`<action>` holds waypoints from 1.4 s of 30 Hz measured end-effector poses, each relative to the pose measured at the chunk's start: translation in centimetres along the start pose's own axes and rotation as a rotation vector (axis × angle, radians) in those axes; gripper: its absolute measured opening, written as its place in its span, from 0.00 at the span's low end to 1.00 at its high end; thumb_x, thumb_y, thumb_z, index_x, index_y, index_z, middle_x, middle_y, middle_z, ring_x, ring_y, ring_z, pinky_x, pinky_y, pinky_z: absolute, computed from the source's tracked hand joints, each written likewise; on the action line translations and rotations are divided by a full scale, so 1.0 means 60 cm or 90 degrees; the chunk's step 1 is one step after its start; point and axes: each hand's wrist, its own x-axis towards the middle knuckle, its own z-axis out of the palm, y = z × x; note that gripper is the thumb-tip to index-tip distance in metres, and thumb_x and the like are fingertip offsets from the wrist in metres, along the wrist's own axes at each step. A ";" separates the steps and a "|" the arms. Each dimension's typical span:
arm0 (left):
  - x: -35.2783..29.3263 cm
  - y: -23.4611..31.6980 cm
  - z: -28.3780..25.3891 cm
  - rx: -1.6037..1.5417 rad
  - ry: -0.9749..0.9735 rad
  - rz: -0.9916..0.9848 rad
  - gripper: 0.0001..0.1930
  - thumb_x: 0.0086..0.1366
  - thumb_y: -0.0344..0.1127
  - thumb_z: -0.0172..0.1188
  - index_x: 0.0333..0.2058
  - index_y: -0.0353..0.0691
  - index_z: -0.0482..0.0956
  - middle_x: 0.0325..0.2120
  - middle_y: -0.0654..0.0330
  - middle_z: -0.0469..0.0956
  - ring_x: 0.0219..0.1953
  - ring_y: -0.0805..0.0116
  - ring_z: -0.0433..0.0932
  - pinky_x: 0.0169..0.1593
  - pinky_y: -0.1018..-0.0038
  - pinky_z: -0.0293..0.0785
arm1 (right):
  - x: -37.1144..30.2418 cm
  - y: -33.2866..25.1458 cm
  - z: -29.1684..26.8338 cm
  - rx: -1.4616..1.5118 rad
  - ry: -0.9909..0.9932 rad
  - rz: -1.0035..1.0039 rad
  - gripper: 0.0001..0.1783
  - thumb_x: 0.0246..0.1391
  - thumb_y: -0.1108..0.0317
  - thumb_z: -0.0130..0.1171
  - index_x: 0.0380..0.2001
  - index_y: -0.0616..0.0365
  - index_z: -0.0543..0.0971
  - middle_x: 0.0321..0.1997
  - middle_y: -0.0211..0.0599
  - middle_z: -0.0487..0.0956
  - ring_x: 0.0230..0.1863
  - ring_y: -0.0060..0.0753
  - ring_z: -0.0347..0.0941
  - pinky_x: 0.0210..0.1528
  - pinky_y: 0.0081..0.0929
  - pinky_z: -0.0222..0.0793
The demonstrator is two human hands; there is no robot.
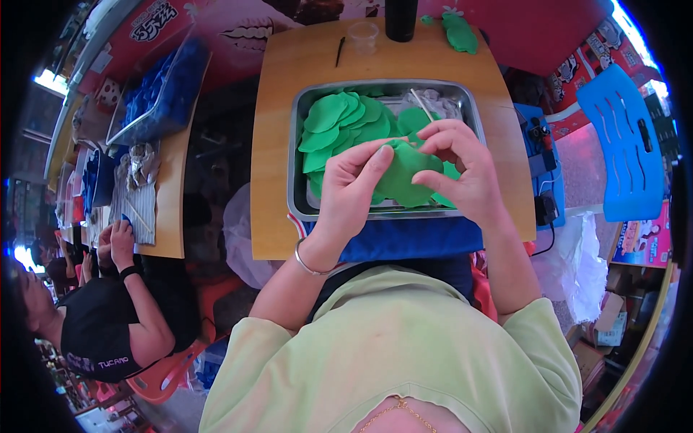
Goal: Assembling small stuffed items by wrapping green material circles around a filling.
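Observation:
A thin, rounded piece of soft green material (pixel 408 184) hangs over the near part of a metal tray (pixel 294 159). My left hand (pixel 350 180) pinches its upper edge between thumb and fingers. Curled around the upper right edge of the same piece are the fingers of my right hand (pixel 462 169), with the thumb lower on its right side. Inside the tray, several flat green rounded pieces (pixel 336 123) overlap in a heap at the left. A thin pale stick (pixel 421 105) leans at the back right, beside crumpled clear plastic (pixel 442 103).
The tray stands on a wooden table (pixel 271 108). At its far edge are a dark cylinder (pixel 400 18), a clear cup (pixel 363 36), a dark thin stick (pixel 339 52) and a green bundle (pixel 460 32). Left, a person (pixel 108 325) works at another table. A blue plastic stool (pixel 624 144) stands right.

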 end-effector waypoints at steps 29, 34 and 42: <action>0.037 -0.026 0.021 -0.242 0.067 -0.160 0.11 0.67 0.37 0.54 0.40 0.37 0.79 0.33 0.64 0.78 0.36 0.77 0.76 0.40 0.76 0.75 | 0.068 -0.025 -0.017 -0.226 -0.113 0.002 0.14 0.54 0.66 0.60 0.24 0.63 0.68 0.20 0.27 0.65 0.21 0.15 0.58 0.22 0.20 0.55; 0.039 -0.030 0.020 -0.303 0.112 -0.212 0.10 0.68 0.37 0.53 0.43 0.39 0.76 0.37 0.64 0.77 0.39 0.76 0.76 0.42 0.73 0.75 | 0.065 -0.006 -0.016 -0.226 -0.172 0.133 0.14 0.54 0.64 0.59 0.27 0.64 0.71 0.20 0.36 0.71 0.22 0.25 0.65 0.27 0.24 0.63; 0.050 -0.031 0.018 -0.306 0.036 -0.250 0.16 0.67 0.36 0.54 0.51 0.38 0.68 0.45 0.60 0.73 0.44 0.73 0.76 0.46 0.69 0.75 | 0.076 0.036 -0.025 -0.124 -0.131 0.181 0.11 0.54 0.66 0.59 0.30 0.64 0.74 0.21 0.34 0.73 0.25 0.21 0.67 0.29 0.22 0.64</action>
